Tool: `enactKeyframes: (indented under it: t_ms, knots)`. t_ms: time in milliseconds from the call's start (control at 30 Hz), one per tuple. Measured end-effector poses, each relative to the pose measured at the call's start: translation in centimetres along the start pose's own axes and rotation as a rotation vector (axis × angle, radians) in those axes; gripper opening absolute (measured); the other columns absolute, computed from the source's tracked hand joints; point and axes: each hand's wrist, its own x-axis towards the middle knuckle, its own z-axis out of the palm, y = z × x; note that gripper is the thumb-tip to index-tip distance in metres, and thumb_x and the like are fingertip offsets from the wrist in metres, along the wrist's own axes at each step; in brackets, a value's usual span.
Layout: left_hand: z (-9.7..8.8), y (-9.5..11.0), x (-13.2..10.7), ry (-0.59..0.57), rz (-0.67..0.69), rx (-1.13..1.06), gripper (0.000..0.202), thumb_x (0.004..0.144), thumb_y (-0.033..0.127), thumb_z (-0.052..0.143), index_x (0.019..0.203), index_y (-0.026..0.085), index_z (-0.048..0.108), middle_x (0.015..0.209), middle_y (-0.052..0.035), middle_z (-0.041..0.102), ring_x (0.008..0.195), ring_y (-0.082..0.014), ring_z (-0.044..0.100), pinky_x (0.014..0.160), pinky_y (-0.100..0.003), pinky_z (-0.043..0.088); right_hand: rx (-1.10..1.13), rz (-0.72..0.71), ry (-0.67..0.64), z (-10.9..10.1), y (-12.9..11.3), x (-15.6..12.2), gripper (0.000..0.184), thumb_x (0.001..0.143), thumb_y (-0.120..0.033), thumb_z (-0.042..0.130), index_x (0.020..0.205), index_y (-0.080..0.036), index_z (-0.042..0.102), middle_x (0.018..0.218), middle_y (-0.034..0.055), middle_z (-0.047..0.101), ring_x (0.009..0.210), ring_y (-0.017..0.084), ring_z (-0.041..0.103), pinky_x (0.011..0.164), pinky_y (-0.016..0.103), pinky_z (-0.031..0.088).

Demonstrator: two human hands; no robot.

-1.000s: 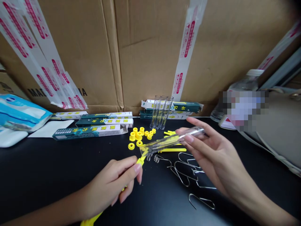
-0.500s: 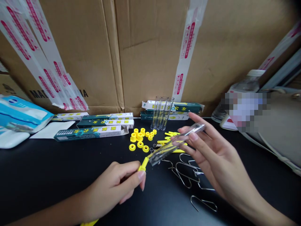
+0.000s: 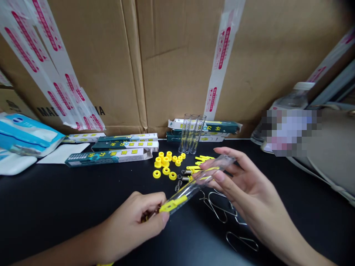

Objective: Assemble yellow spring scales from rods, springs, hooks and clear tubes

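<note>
Clear tube (image 3: 191, 190) spans both hands above the worktop (image 3: 69, 210). Left hand (image 3: 133, 225) is clamped on the yellow rod (image 3: 173, 204) at the tube's near end; right hand (image 3: 244, 184) is closed around the far end. Yellow rings (image 3: 166, 170) and wire hooks (image 3: 215, 211) lie just beyond.

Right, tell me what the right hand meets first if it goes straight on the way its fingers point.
Beyond the clear tube it's holding, the right hand would probably reach the yellow plastic strips first. Depth is unclear, so it might pass above them.
</note>
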Motion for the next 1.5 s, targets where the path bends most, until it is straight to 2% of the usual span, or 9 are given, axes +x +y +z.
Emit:
enactKeyframes:
  t_ms: [100, 200, 500, 633, 733, 833, 1100, 1333, 1500]
  knots:
    - [0.1, -0.5, -0.1, 0.033, 0.045, -0.078, 0.035, 0.098, 0.048, 0.042, 0.08, 0.02, 0.053, 0.052, 0.0087, 0.038, 0.048, -0.0103, 0.032, 0.049, -0.023, 0.025, -0.007, 0.011, 0.03, -0.1, 0.1, 0.0, 0.033, 0.092, -0.032, 0.074, 0.121, -0.031, 0.059, 0.104, 0.0024, 0.074, 0.09, 0.018, 0.077, 0.085, 0.03, 0.063]
    - [0.3, -0.7, 0.0, 0.054, 0.032, -0.208, 0.037, 0.102, 0.049, 0.031, 0.09, 0.021, 0.051, 0.043, 0.0113, 0.037, 0.039, -0.0099, 0.028, 0.046, -0.023, 0.026, 0.0, 0.036, 0.039, -0.2, 0.1, 0.1, 0.034, 0.092, -0.032, 0.074, 0.121, -0.032, 0.058, 0.105, 0.0021, 0.075, 0.093, 0.019, 0.077, 0.087, 0.031, 0.062]
    - [0.7, -0.4, 0.2, 0.137, -0.064, -0.312, 0.032, 0.103, 0.052, 0.031, 0.085, 0.025, 0.034, 0.041, 0.0119, 0.04, 0.038, -0.0098, 0.03, 0.042, -0.019, 0.027, 0.042, 0.089, -0.034, 0.6, 0.4, -0.3, 0.032, 0.091, -0.03, 0.075, 0.12, -0.033, 0.06, 0.105, 0.0012, 0.075, 0.095, 0.017, 0.076, 0.085, 0.027, 0.062]
    - [0.7, -0.6, 0.1, 0.126, -0.083, -0.344, 0.037, 0.102, 0.06, 0.027, 0.091, 0.026, 0.035, 0.042, 0.0128, 0.038, 0.037, -0.009, 0.026, 0.039, -0.017, 0.023, 0.103, 0.121, -0.035, 1.0, 0.8, -0.4, 0.034, 0.09, -0.032, 0.076, 0.12, -0.032, 0.06, 0.103, 0.0005, 0.075, 0.096, 0.018, 0.075, 0.087, 0.029, 0.062]
    - [0.7, -0.8, 0.0, 0.114, -0.028, -0.348, 0.042, 0.102, 0.064, 0.023, 0.101, 0.025, 0.037, 0.043, 0.0126, 0.039, 0.036, -0.0085, 0.025, 0.038, -0.017, 0.021, 0.136, 0.162, -0.022, 1.1, 1.1, -0.3, 0.033, 0.09, -0.033, 0.076, 0.12, -0.031, 0.062, 0.106, 0.0014, 0.075, 0.097, 0.018, 0.075, 0.09, 0.032, 0.061]
    - [0.7, -1.3, 0.0, 0.109, 0.05, -0.38, 0.048, 0.098, 0.071, 0.029, 0.111, 0.025, 0.035, 0.05, 0.011, 0.045, 0.037, -0.0076, 0.027, 0.037, -0.016, 0.023, 0.148, 0.19, -0.017, 1.1, 1.2, -0.1, 0.03, 0.089, -0.033, 0.076, 0.117, -0.028, 0.065, 0.109, 0.0031, 0.074, 0.1, 0.02, 0.074, 0.093, 0.036, 0.061]
    - [0.8, -2.3, -0.1, 0.064, 0.188, -0.595, 0.065, 0.084, 0.078, 0.055, 0.122, 0.032, 0.03, 0.1, 0.0001, 0.051, 0.04, 0.0014, 0.034, 0.034, -0.013, 0.023, 0.167, 0.202, -0.031, 1.2, 1.2, -0.2, 0.023, 0.091, -0.033, 0.075, 0.113, -0.028, 0.069, 0.109, 0.003, 0.075, 0.1, 0.019, 0.073, 0.094, 0.035, 0.059]
    - [0.7, -2.6, 0.0, -0.049, 0.259, -0.614, 0.068, 0.081, 0.077, 0.06, 0.121, 0.032, 0.028, 0.109, -0.0037, 0.048, 0.041, 0.0036, 0.034, 0.033, -0.012, 0.024, 0.214, 0.202, -0.015, 1.2, 1.2, -0.1, 0.021, 0.092, -0.031, 0.073, 0.113, -0.029, 0.069, 0.107, 0.0017, 0.075, 0.098, 0.016, 0.074, 0.094, 0.03, 0.059]
    - [1.0, -2.6, 0.3, -0.005, 0.279, -0.647, 0.068, 0.081, 0.08, 0.056, 0.12, 0.033, 0.027, 0.108, -0.0017, 0.047, 0.038, 0.0058, 0.031, 0.03, -0.01, 0.024, 0.205, 0.23, -0.123, 1.7, 1.3, -0.6, 0.019, 0.093, -0.03, 0.072, 0.111, -0.029, 0.069, 0.106, 0.002, 0.075, 0.1, 0.018, 0.074, 0.093, 0.031, 0.059]
